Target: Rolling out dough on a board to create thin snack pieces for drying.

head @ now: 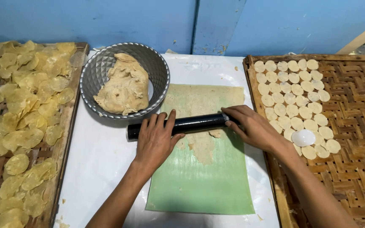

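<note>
A black rolling pin (pixel 193 123) lies across a green sheet (pixel 199 185) on the white table (pixel 102 156). Thin tan dough (pixel 199 100) is spread over the sheet's far half. My left hand (pixel 156 141) rests flat on the pin's left part, fingers spread. On the pin's right end sits my right hand (pixel 250 126), palm down. A silver bowl (pixel 157 69) with a lump of dough (pixel 125 86) stands just beyond my left hand.
A woven tray (pixel 355 126) on the right carries several pale dough rounds (pixel 290 99) and a white round cutter (pixel 304 137). Another tray (pixel 64 126) on the left is heaped with yellowish dried rounds (pixel 26 97). A blue wall (pixel 106 21) stands behind.
</note>
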